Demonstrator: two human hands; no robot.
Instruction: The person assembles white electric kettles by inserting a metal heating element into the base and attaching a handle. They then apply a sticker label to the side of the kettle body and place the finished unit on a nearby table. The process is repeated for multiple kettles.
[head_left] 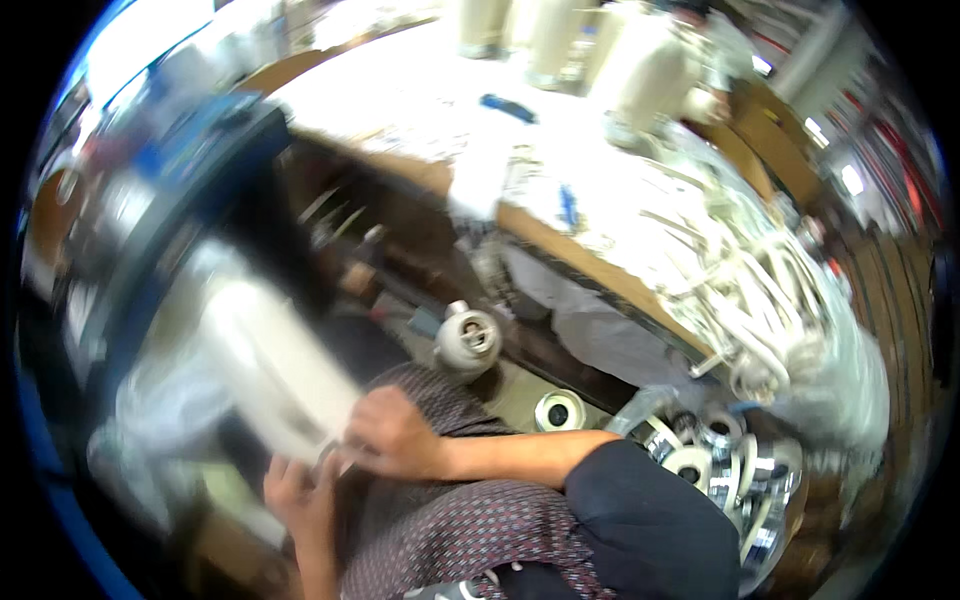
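Note:
A long cream-white cylindrical body (275,350), blurred by motion, leans over my lap with its near end toward me. At that near end, my right hand (395,435) has its fingers closed on the rim. Below it, my left hand (295,495) has its thumb and fingers closed at the same edge. Any small part between the fingertips is too blurred to make out. Just beyond my knee is a round white part (467,340) with an opening in its face. A white ring with a dark centre (559,411) lies to its right.
Across from me is a table (400,95) with tall cream cylinders (645,85), a blue tool (508,107) and a heap of white curved handles (745,300). A clear bag of ring-shaped parts (725,465) sits at my right. A dark blue frame (165,235) stands left. Another person (730,50) is at the far right.

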